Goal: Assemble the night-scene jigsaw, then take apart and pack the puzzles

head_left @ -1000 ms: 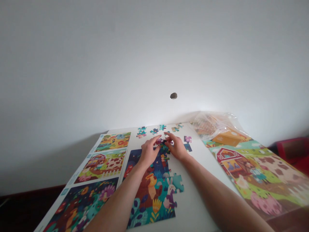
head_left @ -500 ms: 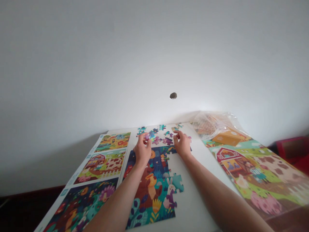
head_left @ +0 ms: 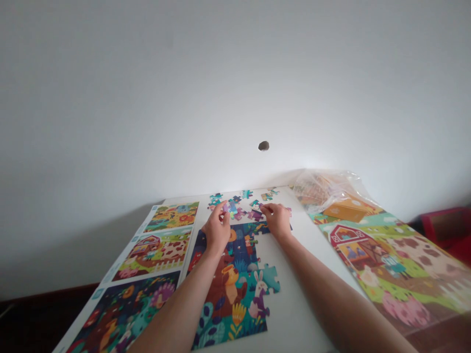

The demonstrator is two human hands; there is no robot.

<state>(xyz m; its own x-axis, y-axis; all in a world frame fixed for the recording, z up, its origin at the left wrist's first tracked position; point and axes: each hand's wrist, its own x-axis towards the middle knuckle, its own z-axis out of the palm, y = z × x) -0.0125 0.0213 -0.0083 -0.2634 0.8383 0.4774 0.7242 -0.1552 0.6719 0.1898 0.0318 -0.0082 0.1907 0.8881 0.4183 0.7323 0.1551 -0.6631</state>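
Left hand point(head_left: 217, 229): pinches a purple-and-blue piece point(head_left: 230, 208) beyond the far edge of the partial puzzle point(head_left: 230, 282).
Right hand point(head_left: 278, 220): fingertips drawn together at the loose pieces point(head_left: 254, 214); cannot tell whether they grip one.
Just changed: right fingertips have moved inward to those pieces, so both hands are now busy with unjoined ones.
Partial puzzle: flat on the tabletop point(head_left: 290, 314), right edge ragged.

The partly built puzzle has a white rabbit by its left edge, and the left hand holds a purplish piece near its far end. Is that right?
Not quite: the head view shows the white rabbit by the right edge of the partly built puzzle. The left hand does hold a purplish piece near its far end.
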